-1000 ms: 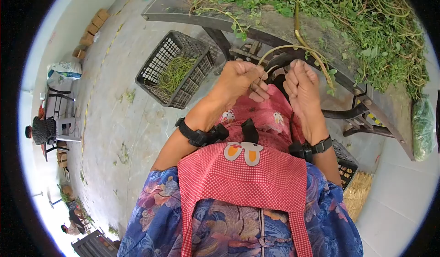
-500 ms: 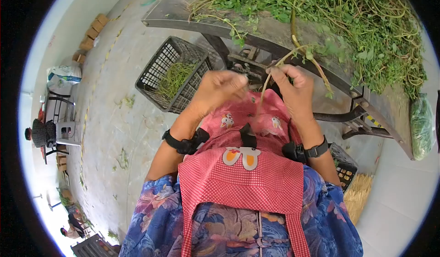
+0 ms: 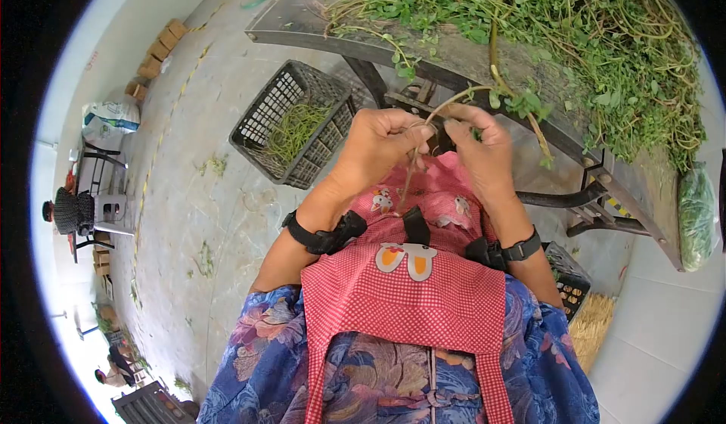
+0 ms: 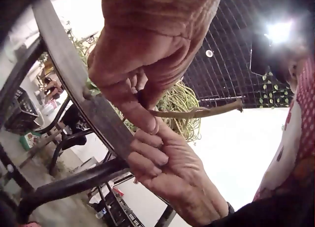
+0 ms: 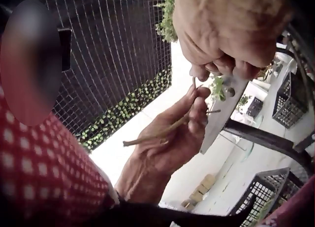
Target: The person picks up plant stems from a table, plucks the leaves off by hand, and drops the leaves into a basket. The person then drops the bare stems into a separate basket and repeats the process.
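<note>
My left hand [image 3: 378, 150] pinches a thin plant stem [image 5: 160, 133] between thumb and fingers, above the apron. The stem's cut end juts out past the hand toward my body, while its leafy tip [image 3: 525, 103] reaches to the table edge. Close beside it, my right hand [image 3: 485, 155] has curled fingers, with thumb and fingertips pinching at the same stem in the right wrist view. A bit of green shows between those fingers. Another thick stem [image 3: 495, 55] hangs over the table edge from a large heap of leafy greens [image 3: 605, 68].
The wooden table [image 3: 340, 43] spans the far side, on dark metal legs. A black plastic crate [image 3: 246, 133] with stripped stems stands on the floor to the left. A bag of greens [image 3: 696, 220] hangs at the right. Another crate [image 3: 567, 261] stands by my right elbow.
Half a second ago my left hand was apart from the stem and blurred; now it pinches it near my right hand. The stem's bend from a second ago has straightened.
</note>
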### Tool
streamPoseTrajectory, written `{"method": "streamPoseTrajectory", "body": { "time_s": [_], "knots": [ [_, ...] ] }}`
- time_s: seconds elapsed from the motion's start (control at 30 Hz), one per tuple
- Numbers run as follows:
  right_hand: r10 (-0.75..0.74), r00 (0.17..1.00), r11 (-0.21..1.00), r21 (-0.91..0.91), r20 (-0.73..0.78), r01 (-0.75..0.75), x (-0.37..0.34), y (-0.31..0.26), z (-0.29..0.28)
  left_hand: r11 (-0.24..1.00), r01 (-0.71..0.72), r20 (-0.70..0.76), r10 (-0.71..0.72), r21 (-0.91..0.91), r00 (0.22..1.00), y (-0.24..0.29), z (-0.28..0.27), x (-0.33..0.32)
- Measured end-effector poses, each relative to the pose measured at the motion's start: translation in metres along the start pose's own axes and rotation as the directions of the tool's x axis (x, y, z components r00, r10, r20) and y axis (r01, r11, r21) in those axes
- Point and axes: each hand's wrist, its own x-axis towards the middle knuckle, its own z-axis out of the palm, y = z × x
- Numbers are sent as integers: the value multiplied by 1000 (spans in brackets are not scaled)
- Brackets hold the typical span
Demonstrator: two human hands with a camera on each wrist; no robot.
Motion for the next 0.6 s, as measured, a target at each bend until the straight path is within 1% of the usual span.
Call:
{"method": "streamPoseTrajectory", "body": {
  "time_s": [0.03,0.07,0.1,0.13,0.2,0.23,0.27,0.33,0.37,0.4,0.43,0.47,0.5,0.57,0.6],
  "knots": [
    [-1,1000,1000,0,0,1,-1,-2,-6,999,12,-1,-12,-33,1000,-1,-2,0],
    [166,986,978,128,-6,-164,-3,-12,-13,997,24,-1,-24,-68,1000,-1,-4,0],
    [329,944,913,253,9,-320,-3,-19,-17,997,24,1,-24,-68,1000,-1,-4,0],
    [329,944,913,253,5,-320,-2,-20,-18,998,35,-6,-36,-57,999,-1,-3,0],
    [272,960,852,445,74,-275,1,-22,-21,998,50,-10,-51,-47,999,0,-1,-1],
    [272,960,845,460,68,-272,2,-25,-18,997,62,0,-62,-52,998,1,0,-2],
    [271,960,845,461,66,-270,4,-30,-16,996,73,10,-72,-56,997,2,0,-2],
    [316,943,839,434,104,-329,8,-39,-13,997,70,35,-68,-35,997,2,-1,-3],
    [315,943,838,435,105,-328,8,-35,-13,998,67,59,-66,-15,996,2,-1,-3],
    [309,946,864,386,97,-322,9,-27,-13,998,67,57,-67,-13,996,0,-1,-3],
    [304,948,887,336,90,-316,8,-21,-13,996,70,51,-67,-51,996,-2,-1,-3],
    [306,948,886,337,91,-318,8,-18,-13,993,72,47,-68,-89,997,-3,0,-3],
    [317,945,894,308,78,-325,7,-17,-13,993,73,46,-69,-90,997,-2,2,-3],
    [331,942,900,277,63,-335,5,-10,-12,963,160,65,-150,-217,987,1,6,-1],
    [219,976,972,89,-3,-218,4,-5,-11,963,161,65,-150,-218,986,0,7,0]
  ]
}}
